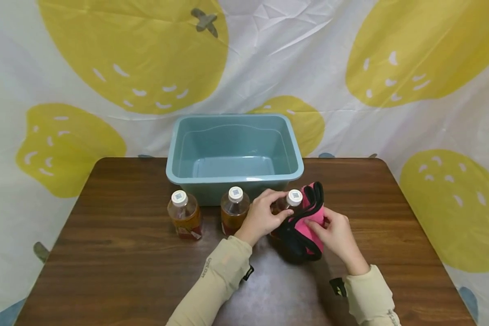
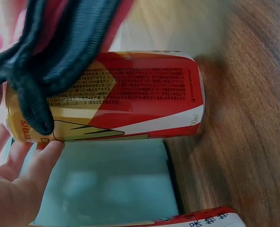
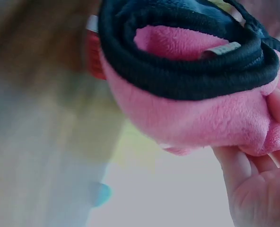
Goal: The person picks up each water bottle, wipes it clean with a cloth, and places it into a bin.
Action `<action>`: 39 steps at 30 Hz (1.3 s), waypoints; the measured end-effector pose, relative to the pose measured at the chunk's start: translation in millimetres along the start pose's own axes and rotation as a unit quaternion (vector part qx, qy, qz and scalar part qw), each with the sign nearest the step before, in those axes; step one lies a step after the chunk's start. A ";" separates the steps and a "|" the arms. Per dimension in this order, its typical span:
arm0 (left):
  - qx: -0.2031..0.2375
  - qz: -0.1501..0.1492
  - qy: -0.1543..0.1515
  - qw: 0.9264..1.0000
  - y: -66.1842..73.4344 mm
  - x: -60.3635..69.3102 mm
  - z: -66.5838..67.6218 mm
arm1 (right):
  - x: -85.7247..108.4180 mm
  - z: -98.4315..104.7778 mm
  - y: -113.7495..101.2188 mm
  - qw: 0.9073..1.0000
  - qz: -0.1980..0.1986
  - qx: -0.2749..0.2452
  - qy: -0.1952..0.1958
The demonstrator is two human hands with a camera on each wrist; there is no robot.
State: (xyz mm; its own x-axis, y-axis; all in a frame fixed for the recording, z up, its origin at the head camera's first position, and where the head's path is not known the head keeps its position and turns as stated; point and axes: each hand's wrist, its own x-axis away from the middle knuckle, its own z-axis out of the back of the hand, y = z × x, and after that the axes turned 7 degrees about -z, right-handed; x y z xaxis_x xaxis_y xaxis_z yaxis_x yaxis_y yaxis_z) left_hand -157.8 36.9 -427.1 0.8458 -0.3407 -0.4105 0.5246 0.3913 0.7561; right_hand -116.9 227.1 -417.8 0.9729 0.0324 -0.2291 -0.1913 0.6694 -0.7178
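Note:
Pink cloth with black edging (image 1: 309, 226) is folded up against the right-hand bottle (image 1: 294, 199), covering part of its side. My right hand (image 1: 340, 233) pinches the cloth from the right; in the right wrist view the fingers hold the pink fabric (image 3: 187, 118). My left hand (image 1: 265, 215) has its fingers and thumb around the upper part of that bottle. In the left wrist view the bottle's red and gold label (image 2: 144, 94) shows, with black edging hanging over it and the left hand (image 2: 21, 179) touching its side.
A blue-green plastic tub (image 1: 234, 179) stands at the back of the wooden table (image 1: 126, 271). Two more white-capped bottles, one in the middle (image 1: 235, 213) and one at the left (image 1: 185, 217), stand in front of it. A patterned cloth (image 1: 155, 54) hangs behind.

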 end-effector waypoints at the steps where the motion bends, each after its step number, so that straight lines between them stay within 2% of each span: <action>1: 0.001 -0.002 0.002 1.000 0.1 -0.3 -0.6 | -1.8 2.5 -3.7 1.000 0.010 0.013 0.003; 5: -0.002 -0.014 0.014 1.000 -0.1 -1.1 -2.0 | -7.7 8.2 -14.4 0.998 0.036 0.047 0.008; 12: 0.005 -0.013 0.013 1.000 -0.1 -0.2 -2.3 | -5.8 7.4 -13.9 1.000 -0.003 0.027 0.000; 19: 0.001 -0.015 0.012 1.000 -0.6 -0.8 -1.5 | -0.5 -2.5 2.2 1.000 -0.020 0.005 0.009; 23: -0.001 -0.014 0.011 1.000 -1.4 -0.3 -1.3 | 3.5 -14.1 13.9 0.999 0.001 0.025 0.022; 26: 0.001 -0.004 0.005 1.000 -1.4 -0.3 -1.5 | 7.4 -28.2 28.5 0.998 0.002 0.059 0.006; 30: 0.004 0.006 -0.004 1.000 -0.8 0.3 -2.4 | 14.3 -45.1 46.6 0.997 -0.031 0.067 -0.020; 33: 0.002 0.005 -0.002 1.000 -0.7 1.1 -2.2 | 16.0 -49.4 50.6 0.997 -0.042 0.062 -0.018; 39: 0.005 0.004 -0.005 1.000 0.8 1.8 -0.5 | 17.7 -46.5 48.3 0.998 -0.029 0.051 -0.006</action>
State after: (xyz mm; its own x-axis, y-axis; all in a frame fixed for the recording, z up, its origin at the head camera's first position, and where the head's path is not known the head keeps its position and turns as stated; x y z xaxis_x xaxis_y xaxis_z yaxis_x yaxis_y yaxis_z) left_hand -155.8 37.0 -427.5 0.8492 -0.3451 -0.3996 0.5165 0.3861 0.7643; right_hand -114.9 225.5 -487.2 0.9835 -0.0013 -0.1808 -0.1203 0.7422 -0.6593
